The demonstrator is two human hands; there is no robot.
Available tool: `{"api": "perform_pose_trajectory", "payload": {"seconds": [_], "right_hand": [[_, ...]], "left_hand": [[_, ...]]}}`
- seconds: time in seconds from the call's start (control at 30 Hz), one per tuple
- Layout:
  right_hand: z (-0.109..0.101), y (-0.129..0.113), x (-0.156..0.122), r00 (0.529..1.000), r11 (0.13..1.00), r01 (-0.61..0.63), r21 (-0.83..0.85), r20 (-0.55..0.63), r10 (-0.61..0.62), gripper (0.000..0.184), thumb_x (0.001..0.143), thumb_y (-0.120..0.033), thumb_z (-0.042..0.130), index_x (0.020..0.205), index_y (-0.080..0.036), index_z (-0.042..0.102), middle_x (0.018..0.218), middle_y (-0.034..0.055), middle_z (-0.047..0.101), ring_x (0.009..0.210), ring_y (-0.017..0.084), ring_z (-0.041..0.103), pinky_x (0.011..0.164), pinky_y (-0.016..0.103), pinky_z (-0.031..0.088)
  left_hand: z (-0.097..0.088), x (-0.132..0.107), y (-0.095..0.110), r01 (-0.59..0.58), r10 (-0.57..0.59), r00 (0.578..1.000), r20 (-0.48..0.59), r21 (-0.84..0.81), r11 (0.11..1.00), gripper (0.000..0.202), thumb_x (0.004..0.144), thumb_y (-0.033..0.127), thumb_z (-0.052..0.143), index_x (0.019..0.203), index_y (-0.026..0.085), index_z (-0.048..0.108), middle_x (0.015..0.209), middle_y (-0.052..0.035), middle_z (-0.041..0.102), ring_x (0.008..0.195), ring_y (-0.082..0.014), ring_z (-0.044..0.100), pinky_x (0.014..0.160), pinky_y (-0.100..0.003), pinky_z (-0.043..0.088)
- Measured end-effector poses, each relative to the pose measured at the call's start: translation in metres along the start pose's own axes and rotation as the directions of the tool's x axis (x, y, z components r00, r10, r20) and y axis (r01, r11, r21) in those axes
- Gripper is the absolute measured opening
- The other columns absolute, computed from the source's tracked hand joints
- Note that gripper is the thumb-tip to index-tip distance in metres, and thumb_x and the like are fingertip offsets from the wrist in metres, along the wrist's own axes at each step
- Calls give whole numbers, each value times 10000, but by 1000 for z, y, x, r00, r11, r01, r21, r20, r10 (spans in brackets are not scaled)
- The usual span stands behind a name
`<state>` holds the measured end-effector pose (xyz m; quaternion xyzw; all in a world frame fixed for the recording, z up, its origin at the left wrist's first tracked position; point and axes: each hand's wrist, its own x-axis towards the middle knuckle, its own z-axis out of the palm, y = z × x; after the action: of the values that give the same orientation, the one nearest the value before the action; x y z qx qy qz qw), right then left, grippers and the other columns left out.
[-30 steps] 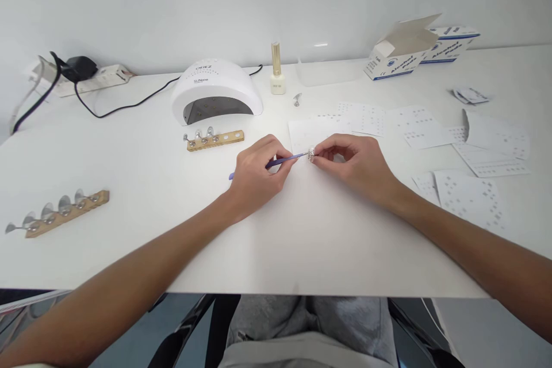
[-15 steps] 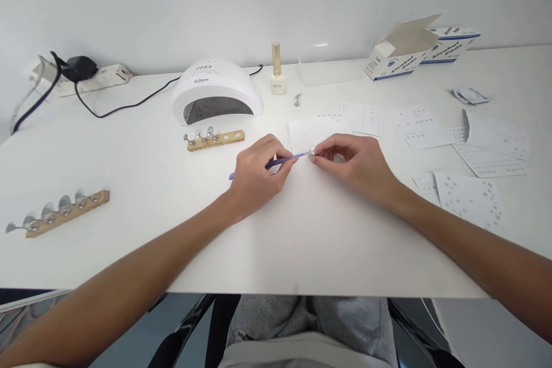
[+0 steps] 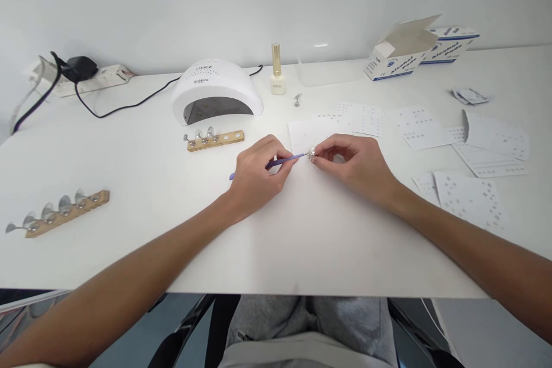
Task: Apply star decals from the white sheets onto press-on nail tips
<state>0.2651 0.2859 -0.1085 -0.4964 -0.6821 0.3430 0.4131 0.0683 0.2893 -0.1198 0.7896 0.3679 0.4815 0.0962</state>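
My left hand (image 3: pixel 261 171) is closed in a pen grip around a slim purple pen-like tool (image 3: pixel 282 161) with a thin tip; whether that tip has bristles is too small to tell. Between the thumb and fingers of my right hand (image 3: pixel 360 165) is pinched a small silvery nail tip holder (image 3: pixel 311 154), partly hidden by the fingertips. The tool's point meets or nearly meets this piece, just above the table. Behind the hands lies a white sheet with small stickers (image 3: pixel 306 131).
A white nail lamp (image 3: pixel 218 83) stands at the back, near a gold-capped polish bottle (image 3: pixel 278 80). Two wooden strips (image 3: pixel 233 137) (image 3: pixel 69 215) carry clear nail tips on metal stands. Alcohol pad boxes (image 3: pixel 397 60) stand back right, above scattered sticker sheets (image 3: pixel 470 195). A power strip (image 3: pixel 103 77) lies back left.
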Motion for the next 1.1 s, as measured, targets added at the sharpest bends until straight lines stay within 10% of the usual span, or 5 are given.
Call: {"api": "perform_pose_trajectory", "payload": {"seconds": [0.6,0.87,1.1], "right_hand": [[0,-1,0,1000,999,-25,37,0,25,21,744,-185,715,736,-201,703,731,3,688,660,130,590,629,275,468],[0,-1,-1,1000,999,-28,45,-4,29,22,746,-189,707,741,-203,691,759,10,693,666,136,584,648,291,479],[1,-5,-4,1000,1000,12,27,21,-12,31,748,-182,689,740,-210,678,769,14,698,664,144,590,644,302,492]], "left_hand": [[-2,1,1,5,-5,1000,-13,25,1000,165,771,85,683,674,159,572,653,19,552,550,-58,410,465,-199,318],[-18,19,4,382,-387,922,25,-230,895,34,791,211,705,774,181,707,716,-8,638,567,-74,501,488,-229,386],[-38,37,-2,451,-416,890,187,-492,744,63,836,225,687,859,193,737,816,-43,679,615,-85,562,572,-266,500]]}}
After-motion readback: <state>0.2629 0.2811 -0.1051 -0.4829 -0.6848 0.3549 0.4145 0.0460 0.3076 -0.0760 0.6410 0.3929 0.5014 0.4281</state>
